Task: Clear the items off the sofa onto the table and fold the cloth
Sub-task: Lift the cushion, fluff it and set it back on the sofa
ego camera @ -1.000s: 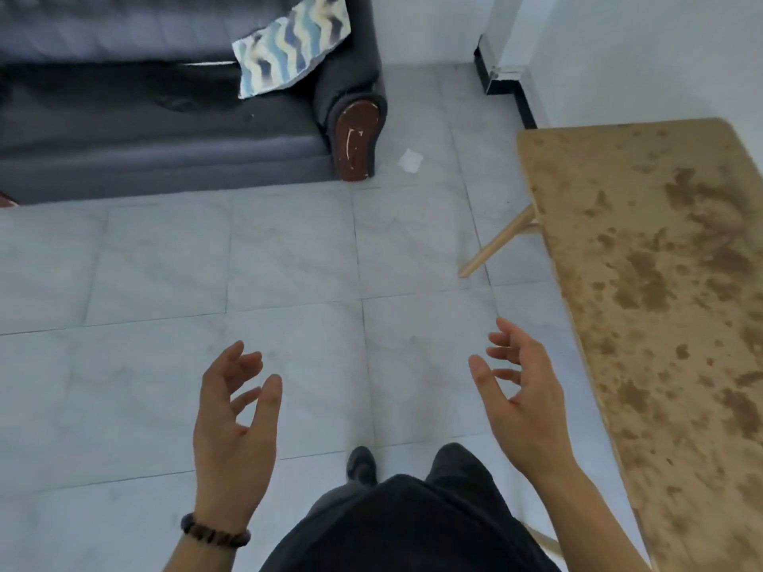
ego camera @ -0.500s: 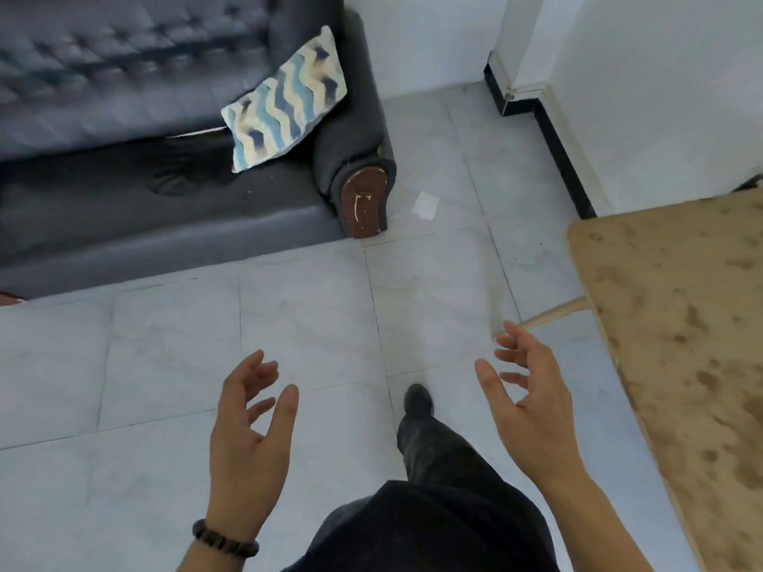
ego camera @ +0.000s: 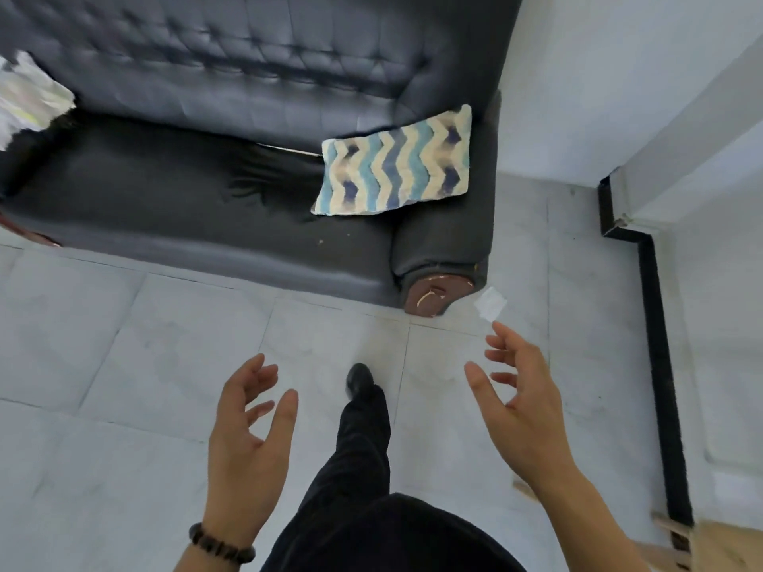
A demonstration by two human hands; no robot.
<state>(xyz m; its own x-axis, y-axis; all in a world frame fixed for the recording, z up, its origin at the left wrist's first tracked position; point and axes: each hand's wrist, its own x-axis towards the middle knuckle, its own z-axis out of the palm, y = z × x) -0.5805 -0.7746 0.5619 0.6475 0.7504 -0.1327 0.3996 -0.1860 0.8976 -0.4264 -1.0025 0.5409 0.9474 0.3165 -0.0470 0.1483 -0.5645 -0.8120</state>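
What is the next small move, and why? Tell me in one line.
The left hand and right hand are open and empty above the floor, short of the sofa. The zigzag pillow leaning by the armrest looks like the nearest item on it. So probably: step forward and reach both hands to the pillow.
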